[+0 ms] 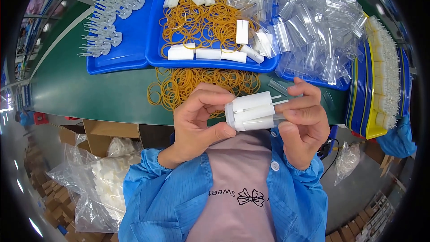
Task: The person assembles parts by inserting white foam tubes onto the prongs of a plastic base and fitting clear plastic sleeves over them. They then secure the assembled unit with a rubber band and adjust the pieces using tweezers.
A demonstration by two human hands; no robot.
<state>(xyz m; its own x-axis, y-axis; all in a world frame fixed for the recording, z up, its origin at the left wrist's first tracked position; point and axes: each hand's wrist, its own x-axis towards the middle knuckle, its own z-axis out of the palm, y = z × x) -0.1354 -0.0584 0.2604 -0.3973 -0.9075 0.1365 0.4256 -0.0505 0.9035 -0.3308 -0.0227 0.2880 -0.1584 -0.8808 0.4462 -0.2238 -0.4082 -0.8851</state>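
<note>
My left hand grips the base of a part with several thin prongs, thumb below and fingers above. White foam tubes sit side by side on it, and thin prong tips stick out of their right ends. My right hand is at the lower right end, thumb and fingers pinched around a clear plastic sleeve by the lowest tube. How far that sleeve goes over the tube is hard to make out. Both hands are just in front of the table's near edge.
A blue tray holds rubber bands and white foam tubes. Clear sleeves are heaped to its right. More rubber bands lie on the green table. Pronged white parts fill the left tray; stacked trays stand right.
</note>
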